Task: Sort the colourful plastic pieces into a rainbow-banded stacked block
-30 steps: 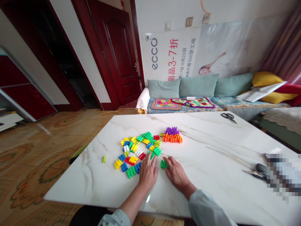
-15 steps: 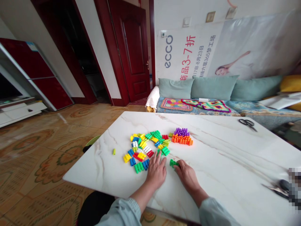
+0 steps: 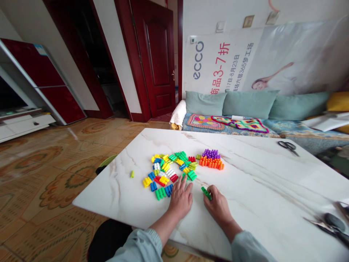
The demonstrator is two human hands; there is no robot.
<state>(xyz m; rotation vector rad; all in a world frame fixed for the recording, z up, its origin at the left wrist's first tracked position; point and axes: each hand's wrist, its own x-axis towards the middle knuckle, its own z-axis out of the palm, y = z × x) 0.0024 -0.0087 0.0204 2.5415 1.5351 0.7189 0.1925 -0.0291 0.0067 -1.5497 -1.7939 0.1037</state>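
Observation:
Fingers spread, my left hand (image 3: 181,196) lies on the white marbled table (image 3: 261,207), beside the near right side of a loose group of coloured pieces. Between the fingers of my right hand (image 3: 217,201) is a green piece (image 3: 206,193), tilted just above or on the table. The group holds several yellow pieces (image 3: 147,182), green pieces (image 3: 160,193), blue pieces (image 3: 153,186), white pieces (image 3: 171,173) and red pieces (image 3: 173,178). Farther right, purple pieces (image 3: 210,153) stand in rows behind orange pieces (image 3: 211,163). One light green piece (image 3: 132,174) lies alone at the left.
Black scissors (image 3: 288,146) lie near the far right corner of the table. Another pair of scissors (image 3: 323,225) and a dark round object (image 3: 334,220) are at the near right. Beyond the table is a sofa (image 3: 201,128) with green cushions (image 3: 249,103).
My right hand has turned the green piece, which now points up and left from the fingers. My left hand has stayed about where it was.

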